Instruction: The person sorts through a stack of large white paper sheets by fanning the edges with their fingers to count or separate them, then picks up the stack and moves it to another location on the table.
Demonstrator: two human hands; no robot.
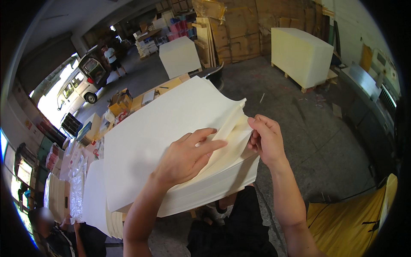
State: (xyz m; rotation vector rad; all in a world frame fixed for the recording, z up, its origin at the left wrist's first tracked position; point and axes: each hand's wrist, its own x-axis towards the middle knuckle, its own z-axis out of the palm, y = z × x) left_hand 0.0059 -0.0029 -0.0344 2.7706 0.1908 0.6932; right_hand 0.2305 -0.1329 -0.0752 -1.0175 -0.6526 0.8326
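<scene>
Right hand (266, 139) pinching paper sheets (235, 136) by bent edge; left hand (184, 158) resting, spread, on paper stack (141, 145). Keeping pinch light, left palm flat probably preventing creases.

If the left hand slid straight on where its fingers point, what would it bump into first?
The left hand would probably meet the curled-up paper sheets first. Beyond is the right hand, which seems to pinch their edge, though depth is hard to judge.
</scene>
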